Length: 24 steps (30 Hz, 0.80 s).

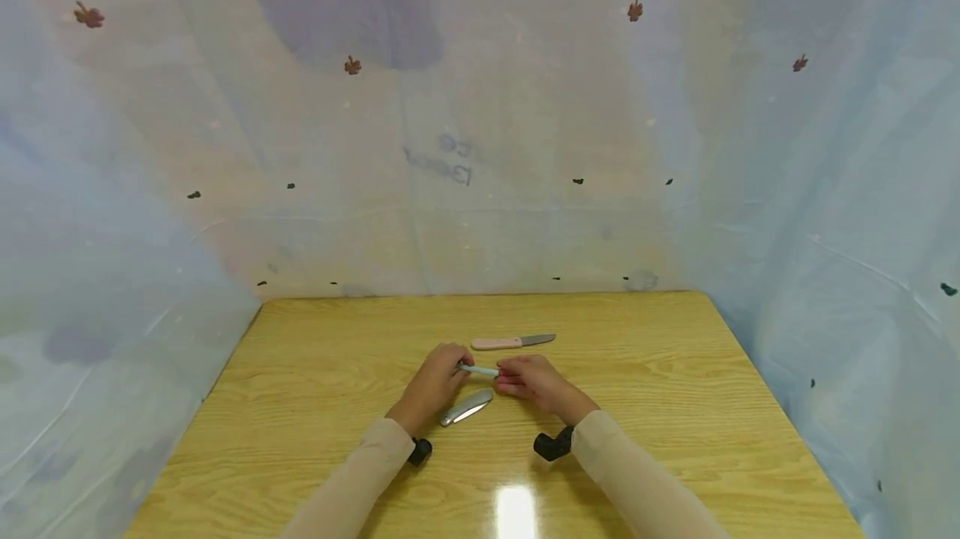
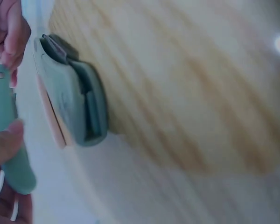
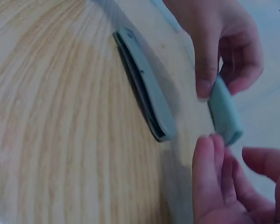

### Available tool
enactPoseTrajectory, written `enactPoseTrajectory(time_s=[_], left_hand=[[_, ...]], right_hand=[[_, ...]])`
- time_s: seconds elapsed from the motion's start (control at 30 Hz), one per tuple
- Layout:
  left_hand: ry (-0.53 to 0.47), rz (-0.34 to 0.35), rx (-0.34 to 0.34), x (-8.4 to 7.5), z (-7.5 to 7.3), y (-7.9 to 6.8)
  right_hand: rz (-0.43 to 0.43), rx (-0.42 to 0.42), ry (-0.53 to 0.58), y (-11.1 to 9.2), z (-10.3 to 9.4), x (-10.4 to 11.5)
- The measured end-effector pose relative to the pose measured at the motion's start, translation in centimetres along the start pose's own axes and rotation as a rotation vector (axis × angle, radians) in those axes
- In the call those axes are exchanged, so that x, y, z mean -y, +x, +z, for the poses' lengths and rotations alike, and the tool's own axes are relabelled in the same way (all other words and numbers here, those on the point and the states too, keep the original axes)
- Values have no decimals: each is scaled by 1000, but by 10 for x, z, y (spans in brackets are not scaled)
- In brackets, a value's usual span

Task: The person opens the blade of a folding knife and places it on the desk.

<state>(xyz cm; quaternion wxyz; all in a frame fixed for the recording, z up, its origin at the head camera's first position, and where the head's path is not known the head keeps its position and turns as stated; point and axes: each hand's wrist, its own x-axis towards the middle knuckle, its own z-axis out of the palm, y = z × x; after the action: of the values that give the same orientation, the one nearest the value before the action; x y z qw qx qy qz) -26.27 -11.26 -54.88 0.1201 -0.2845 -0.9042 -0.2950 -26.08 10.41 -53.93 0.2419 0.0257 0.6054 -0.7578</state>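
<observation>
My left hand point(image 1: 437, 374) pinches a pale green folding knife point(image 1: 482, 371) between thumb and fingers, above the table. Its handle point(image 2: 13, 154) shows a rivet near one end, and no extended blade is visible. The fingertips of my right hand point(image 3: 238, 191) touch or nearly touch the handle's other end, with the thumb held apart. Below the hands lies a grey-green folded knife point(image 1: 467, 408), its slot edge facing me. Beyond them lies a knife with a pink handle point(image 1: 497, 344), its blade out and pointing right.
The wood-grain table point(image 1: 300, 406) reaches the pale plastic sheeting point(image 1: 480, 122) at the back and sides. A black wrist device point(image 1: 553, 444) sits at the right wrist, another point(image 1: 421, 452) at the left. Light glares off the near table surface.
</observation>
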Motion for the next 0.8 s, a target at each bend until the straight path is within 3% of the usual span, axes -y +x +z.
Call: enactPoseTrajectory(time_s=[0.4,0.8], left_hand=[[136,377,-242,-18,-8,6],[280,569,-389,-42,-12,-3]], right_hand=[[39,166,38,-15,-11,14],[22,321,-31,-33,-12,26]])
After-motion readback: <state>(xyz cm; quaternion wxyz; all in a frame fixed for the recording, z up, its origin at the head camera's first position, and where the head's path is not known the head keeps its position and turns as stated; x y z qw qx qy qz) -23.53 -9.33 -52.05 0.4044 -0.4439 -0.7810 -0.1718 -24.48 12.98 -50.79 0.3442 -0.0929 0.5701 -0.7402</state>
